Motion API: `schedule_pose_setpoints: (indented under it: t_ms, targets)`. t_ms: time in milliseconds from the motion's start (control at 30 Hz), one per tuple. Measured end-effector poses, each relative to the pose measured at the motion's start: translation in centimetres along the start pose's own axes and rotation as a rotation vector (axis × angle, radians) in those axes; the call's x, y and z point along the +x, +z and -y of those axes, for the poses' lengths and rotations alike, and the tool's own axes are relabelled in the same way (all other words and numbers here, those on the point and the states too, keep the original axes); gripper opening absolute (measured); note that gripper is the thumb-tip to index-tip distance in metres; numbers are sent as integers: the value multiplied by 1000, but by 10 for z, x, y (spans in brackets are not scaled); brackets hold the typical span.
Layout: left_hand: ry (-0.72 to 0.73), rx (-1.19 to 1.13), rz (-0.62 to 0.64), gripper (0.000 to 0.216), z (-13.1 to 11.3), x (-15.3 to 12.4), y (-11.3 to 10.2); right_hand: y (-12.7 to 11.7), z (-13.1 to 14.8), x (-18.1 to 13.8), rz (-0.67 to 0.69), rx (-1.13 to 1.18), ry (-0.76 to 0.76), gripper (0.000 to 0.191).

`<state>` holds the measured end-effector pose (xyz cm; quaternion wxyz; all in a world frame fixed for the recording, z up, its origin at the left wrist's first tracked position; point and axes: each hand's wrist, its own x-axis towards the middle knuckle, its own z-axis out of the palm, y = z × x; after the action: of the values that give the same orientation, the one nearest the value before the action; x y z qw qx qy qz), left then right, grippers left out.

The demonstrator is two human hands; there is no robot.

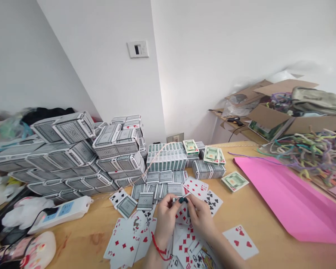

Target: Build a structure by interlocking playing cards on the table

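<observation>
The bench (81,243) is the largest thing. On its left and middle part, blocks of grey-backed card decks (74,129) are piled, and a pink sheet (282,201) lies at the right. Loose cards (121,239) are spread, mostly face up, below and around the hands. The left hand (166,215) and right hand (201,215) meet at the middle, thumbs almost touching; the grip of each is a narrow pinch, fingertips on red-diamond cards (182,215) above the loose ones. How many are held, I cannot tell. The step in hand seems to be arranging these few cards; the next move probably calls for keeping their edges even, with light fingers.
</observation>
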<state>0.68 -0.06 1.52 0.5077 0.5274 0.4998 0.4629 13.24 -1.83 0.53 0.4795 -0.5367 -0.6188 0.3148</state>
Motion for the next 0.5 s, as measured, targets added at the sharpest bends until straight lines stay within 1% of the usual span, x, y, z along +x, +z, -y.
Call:
schedule_pose_setpoints:
  t_ms: [167,333,400,500]
  targets:
    - [-60,-113,-13,21,0,-1,2,-2,5,1,22,9,-26,22]
    - [-84,-133,-8,26,3,3,-3,0,2,2,13,112,60,30]
    - [-94,-117,-4,27,5,4,-5,1,0,4,-21,143,104,33]
    - [-76,-93,1,25,6,5,-5,2,-3,7,-116,177,183,37]
